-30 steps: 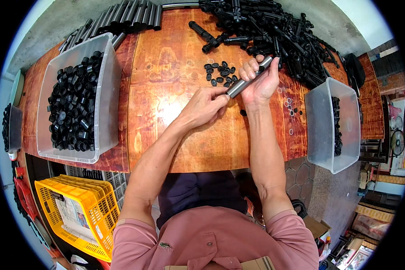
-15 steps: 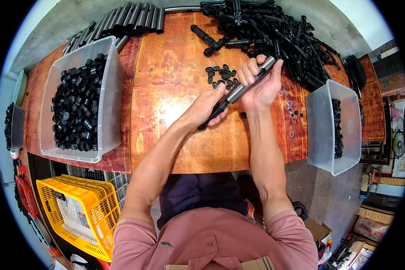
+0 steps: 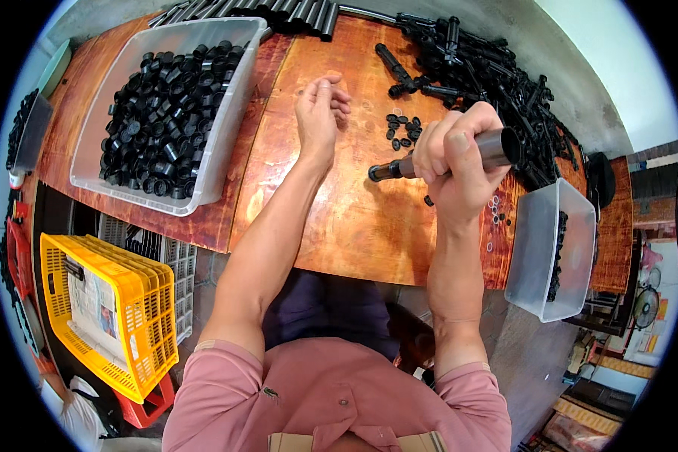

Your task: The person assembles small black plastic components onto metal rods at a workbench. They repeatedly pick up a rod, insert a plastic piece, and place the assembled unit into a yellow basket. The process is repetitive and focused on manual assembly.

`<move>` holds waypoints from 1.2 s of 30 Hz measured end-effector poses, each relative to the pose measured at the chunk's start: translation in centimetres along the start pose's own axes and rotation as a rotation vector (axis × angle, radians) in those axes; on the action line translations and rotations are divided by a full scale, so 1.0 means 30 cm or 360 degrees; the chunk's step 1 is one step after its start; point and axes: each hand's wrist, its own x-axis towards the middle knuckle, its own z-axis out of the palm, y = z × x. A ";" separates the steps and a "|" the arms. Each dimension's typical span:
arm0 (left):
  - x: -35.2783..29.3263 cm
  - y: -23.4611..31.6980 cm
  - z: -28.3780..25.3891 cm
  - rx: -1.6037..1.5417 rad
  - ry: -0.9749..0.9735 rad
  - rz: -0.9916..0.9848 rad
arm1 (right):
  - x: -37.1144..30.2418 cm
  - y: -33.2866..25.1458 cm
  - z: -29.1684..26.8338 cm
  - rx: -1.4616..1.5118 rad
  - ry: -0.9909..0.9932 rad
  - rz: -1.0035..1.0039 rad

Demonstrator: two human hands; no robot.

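Note:
My right hand is wrapped round a dark metal tube, held tilted above the table. The tube's hollow end faces up to the right. From its lower left end sticks out a black plastic fitting. My left hand is off the tube, over the table to the right of a clear plastic bin. Its fingers are loosely bent, with nothing visible in them. Short black caps fill much of that bin. Several small black oval pieces lie on the tabletop beyond the tube.
A big heap of black plastic fittings covers the table's far right. Metal tubes lie in a row at the back. A second clear bin stands at the right edge, near thin pale rings. Yellow crates stand low at left.
My left hand has let go of the black fitting and moved left and away toward the bin of caps. My right hand has turned the tube, its hollow end now nearer me. The view has shifted.

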 end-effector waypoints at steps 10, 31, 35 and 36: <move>0.033 0.011 -0.040 -0.0077 0.0112 0.0031 | -0.010 0.057 0.070 -0.0236 0.0230 0.0022; -0.013 0.038 -0.027 -0.0336 -0.1146 -0.0856 | 0.071 0.251 -0.129 0.0565 0.0418 0.0608; -0.048 0.058 -0.010 -0.0238 -0.1370 -0.0983 | 0.066 0.282 -0.159 0.0729 0.0293 0.0879; -0.055 0.067 -0.010 -0.0208 -0.1374 -0.0970 | 0.062 0.287 -0.168 0.0741 0.0370 0.0922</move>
